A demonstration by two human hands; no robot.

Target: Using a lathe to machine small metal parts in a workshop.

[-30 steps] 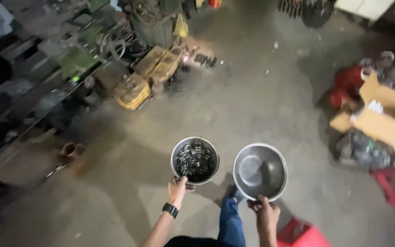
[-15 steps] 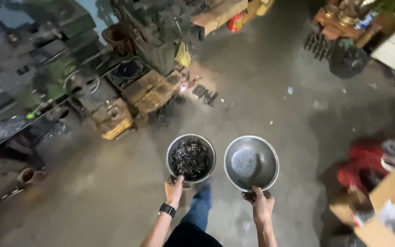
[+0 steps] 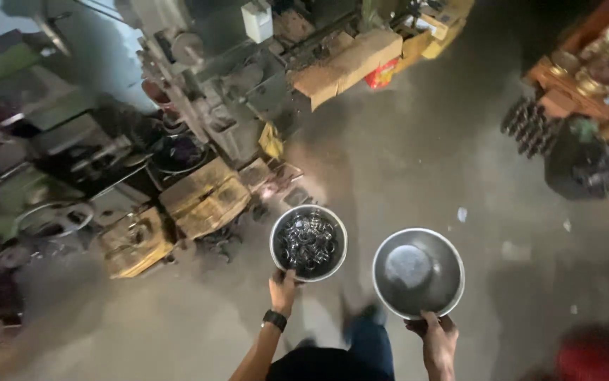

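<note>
While blur hides detail | left hand (image 3: 282,289) grips filled bowl (image 3: 308,243) | right hand (image 3: 437,340) grips empty bowl (image 3: 418,272)

Both arms extended forward and downward from the lower frame edge, roughly parallel, elbows out of view. Left forearm bare, angled slightly inward, black wristwatch (image 3: 275,320) strapped at the wrist. Left hand (image 3: 282,289) raised ahead of the wrist, fingers curled closed in a grip, knuckles facing up. Right hand (image 3: 437,340) lower and nearer the body, thumb on top, fingers closed beneath in a pinch grip.
</note>
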